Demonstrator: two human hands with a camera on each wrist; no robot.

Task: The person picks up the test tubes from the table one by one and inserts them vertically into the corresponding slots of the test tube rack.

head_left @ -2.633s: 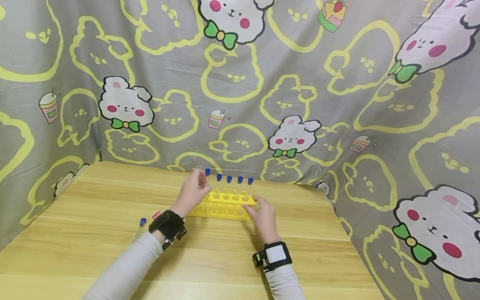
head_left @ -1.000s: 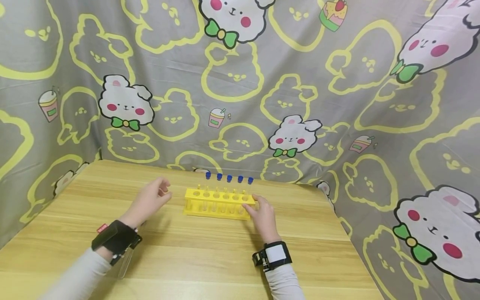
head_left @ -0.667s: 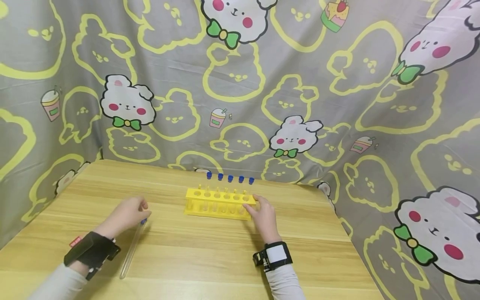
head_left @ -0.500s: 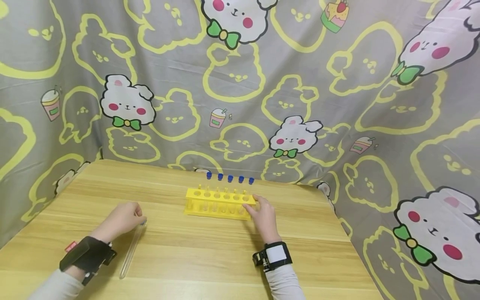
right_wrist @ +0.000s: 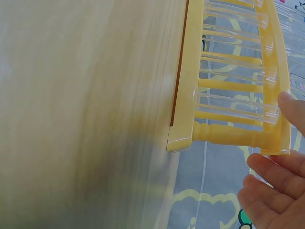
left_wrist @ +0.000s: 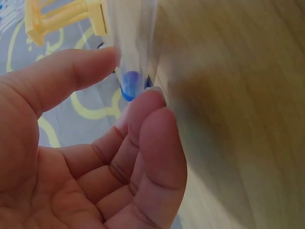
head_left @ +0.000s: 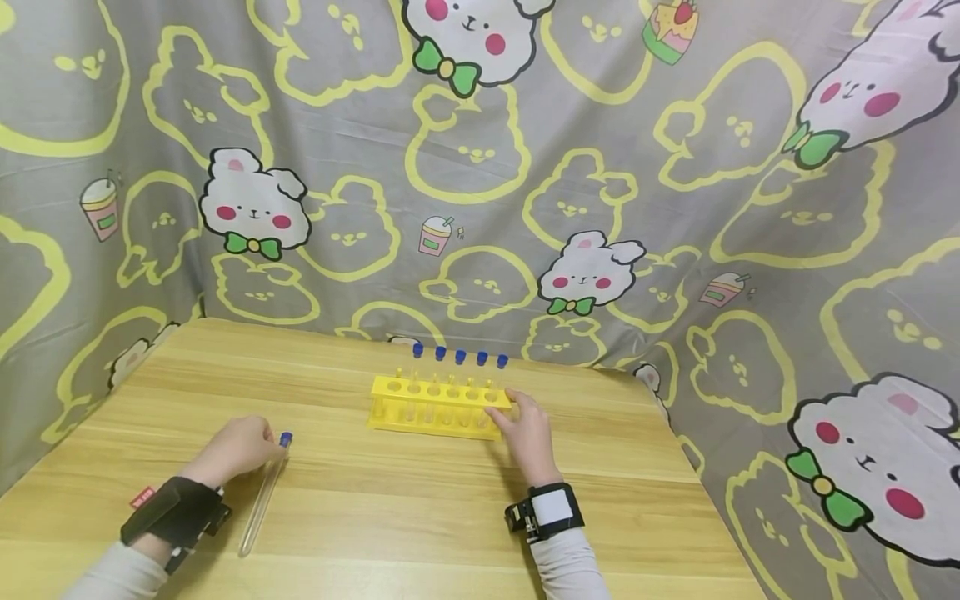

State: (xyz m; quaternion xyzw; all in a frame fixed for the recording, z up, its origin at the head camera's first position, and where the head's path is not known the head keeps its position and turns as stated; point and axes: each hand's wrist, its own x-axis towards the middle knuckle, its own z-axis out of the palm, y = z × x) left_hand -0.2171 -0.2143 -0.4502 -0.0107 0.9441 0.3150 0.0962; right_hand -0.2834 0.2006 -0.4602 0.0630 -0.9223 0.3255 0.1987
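A clear test tube (head_left: 259, 510) with a blue cap (head_left: 286, 438) lies slanted on the table at the left. My left hand (head_left: 238, 450) pinches it just below the cap; in the left wrist view thumb and fingertips (left_wrist: 161, 129) close on either side of the clear glass (left_wrist: 133, 43). Farther back stands a yellow test tube rack (head_left: 438, 429), with several blue-capped tubes (head_left: 460, 358) upright in it and its leftmost hole bare. My right hand (head_left: 528, 433) grips the rack's right end, thumb (right_wrist: 291, 112) on the top board's edge and fingers beyond the end.
The wooden table (head_left: 390, 517) runs back to a grey cartoon-print curtain (head_left: 480, 183), which also hangs along both sides. The rack stands close in front of the back curtain.
My left hand has let go of a capped tube at the rack, moved left and toward me, and taken hold of the lying tube by its capped end. The right hand stays at the rack.
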